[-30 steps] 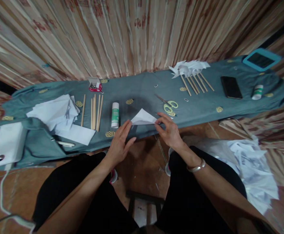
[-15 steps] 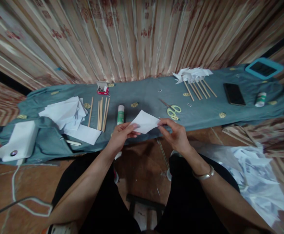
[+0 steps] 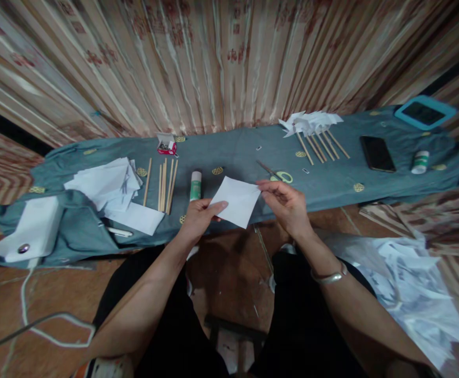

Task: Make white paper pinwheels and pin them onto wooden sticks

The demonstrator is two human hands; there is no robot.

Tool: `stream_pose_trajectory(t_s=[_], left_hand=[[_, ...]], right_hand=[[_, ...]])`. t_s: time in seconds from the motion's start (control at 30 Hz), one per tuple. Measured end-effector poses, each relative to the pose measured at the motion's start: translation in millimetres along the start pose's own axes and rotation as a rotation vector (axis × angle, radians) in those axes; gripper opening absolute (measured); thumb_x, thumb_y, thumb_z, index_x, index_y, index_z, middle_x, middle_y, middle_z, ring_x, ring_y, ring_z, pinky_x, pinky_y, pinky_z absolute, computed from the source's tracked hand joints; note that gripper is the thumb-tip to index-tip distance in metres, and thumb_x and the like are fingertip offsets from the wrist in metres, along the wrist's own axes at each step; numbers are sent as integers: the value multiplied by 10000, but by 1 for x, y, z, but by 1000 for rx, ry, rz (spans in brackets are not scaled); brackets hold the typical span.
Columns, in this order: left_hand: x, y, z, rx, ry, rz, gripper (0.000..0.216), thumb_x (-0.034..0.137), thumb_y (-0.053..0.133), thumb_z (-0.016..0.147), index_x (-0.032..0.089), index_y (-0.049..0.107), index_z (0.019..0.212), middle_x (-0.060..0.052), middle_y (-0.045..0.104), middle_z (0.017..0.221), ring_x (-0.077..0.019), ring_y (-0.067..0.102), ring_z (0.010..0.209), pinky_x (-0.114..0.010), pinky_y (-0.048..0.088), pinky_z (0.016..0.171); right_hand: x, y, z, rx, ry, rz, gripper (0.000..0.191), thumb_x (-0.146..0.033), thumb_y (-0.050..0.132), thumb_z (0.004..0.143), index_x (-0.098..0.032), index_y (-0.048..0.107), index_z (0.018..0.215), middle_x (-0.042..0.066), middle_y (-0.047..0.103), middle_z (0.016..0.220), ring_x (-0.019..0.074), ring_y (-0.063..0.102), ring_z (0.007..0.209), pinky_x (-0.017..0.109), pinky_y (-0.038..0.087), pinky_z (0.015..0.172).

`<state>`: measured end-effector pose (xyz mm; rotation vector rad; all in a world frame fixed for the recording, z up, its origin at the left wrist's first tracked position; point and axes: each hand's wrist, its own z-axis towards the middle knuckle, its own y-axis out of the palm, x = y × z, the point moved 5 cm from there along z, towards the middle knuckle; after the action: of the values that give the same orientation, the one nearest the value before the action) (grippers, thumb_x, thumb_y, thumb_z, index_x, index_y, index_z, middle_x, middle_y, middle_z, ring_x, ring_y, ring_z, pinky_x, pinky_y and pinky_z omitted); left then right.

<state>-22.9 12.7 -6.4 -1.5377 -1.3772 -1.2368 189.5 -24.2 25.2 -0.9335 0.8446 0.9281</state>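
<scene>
A square sheet of white paper [image 3: 237, 202] is held up over the near edge of the cloth-covered table [image 3: 237, 147]. My left hand [image 3: 200, 218] pinches its left corner, thumb on top. My right hand [image 3: 286, 205] grips the upper right corner between thumb and fingers. Just beyond the left hand stands a glue stick [image 3: 195, 186] with a green label. Scissors [image 3: 278, 174] with yellow-green handles lie past the right hand, partly covered by its fingers. To the left are several wooden sticks [image 3: 161, 186] and a pile of cut white paper [image 3: 101, 181].
Several paper pinwheels [image 3: 311, 124] on sticks lie at the back right, near a black phone [image 3: 377, 153], another glue stick [image 3: 420, 162] and a blue-framed tablet [image 3: 425, 112]. A small red box [image 3: 167, 144] sits at the back. A bag of white paper [image 3: 414, 294] rests at the lower right.
The paper was folded nearly to a narrow diamond and now shows as a wider, flatter square. My right hand has shifted slightly right with its corner; the left hand keeps its hold.
</scene>
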Motion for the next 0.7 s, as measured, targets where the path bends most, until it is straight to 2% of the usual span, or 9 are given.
stream_pose_trajectory(t_s=[0.1, 0.2, 0.3, 0.4, 0.53, 0.7], left_hand=[[1, -2, 0, 47, 23, -12, 406, 499, 877, 494, 151, 764, 668, -51, 730, 661, -146, 611, 569, -251, 482, 528], [1, -3, 1, 74, 45, -31, 427, 508, 880, 487, 143, 764, 675, -45, 722, 650, -140, 597, 557, -250, 476, 535], [3, -3, 3, 85, 80, -41, 433, 522, 880, 488, 141, 750, 648, -25, 691, 599, -125, 568, 533, -243, 461, 535], [5, -4, 5, 105, 104, -48, 424, 524, 876, 500, 149, 750, 650, -16, 687, 597, -123, 560, 539, -239, 455, 536], [6, -5, 5, 135, 95, -70, 456, 548, 878, 476, 150, 753, 658, -21, 697, 622, -132, 579, 565, -242, 471, 547], [5, -4, 4, 121, 68, -149, 500, 556, 887, 451, 148, 763, 711, -35, 725, 701, -147, 617, 632, -254, 503, 601]], right_hand=[[8, -18, 12, 81, -14, -111, 159, -300, 556, 864, -208, 671, 922, 79, 756, 1028, 213, 712, 912, 380, 565, 847], [23, -37, 26, 126, 7, -472, 207, -271, 524, 871, -192, 680, 980, 100, 755, 979, 244, 705, 850, 407, 553, 833], [39, -44, 37, 85, -13, -828, 239, -222, 526, 855, -151, 683, 1020, 166, 740, 1034, 312, 689, 932, 450, 524, 868], [55, -41, 44, -22, 57, -1054, 235, -231, 573, 846, -126, 687, 1022, 203, 743, 952, 339, 690, 881, 448, 530, 797], [64, -33, 51, -109, 122, -1147, 200, -250, 624, 835, -107, 693, 956, 238, 730, 897, 359, 680, 864, 450, 519, 767], [61, -26, 53, -143, 174, -1149, 257, -251, 572, 877, -81, 662, 1046, 258, 717, 956, 355, 671, 913, 439, 492, 807]])
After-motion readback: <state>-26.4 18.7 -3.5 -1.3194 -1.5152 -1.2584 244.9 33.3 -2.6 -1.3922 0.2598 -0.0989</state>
